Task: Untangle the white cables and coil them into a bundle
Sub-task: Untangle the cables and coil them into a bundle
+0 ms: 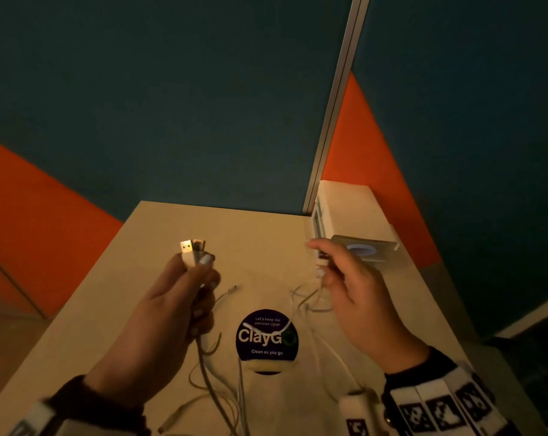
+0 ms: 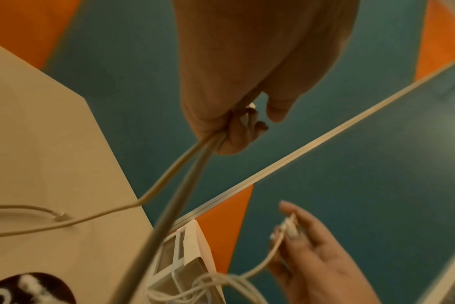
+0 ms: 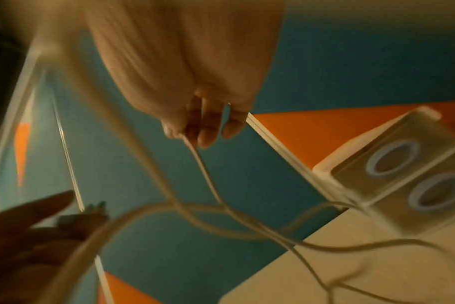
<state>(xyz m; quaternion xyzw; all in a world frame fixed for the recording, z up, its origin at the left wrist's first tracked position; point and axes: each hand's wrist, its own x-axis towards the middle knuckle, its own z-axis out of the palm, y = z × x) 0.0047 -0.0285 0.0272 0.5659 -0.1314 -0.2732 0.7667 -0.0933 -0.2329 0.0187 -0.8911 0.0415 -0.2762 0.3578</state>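
My left hand is raised over the table and grips the white cables near two USB plugs that stick up out of the fist. In the left wrist view two cable strands run down from that fist. My right hand pinches another cable end with a small white plug between thumb and fingers. In the right wrist view one strand drops from those fingers into loose loops. Tangled slack lies on the table.
The beige table bears a round dark "ClayGo" sticker. A white box with a clear two-ring holder stands at the back right corner. A loose connector end lies mid-table. Teal and orange walls stand behind.
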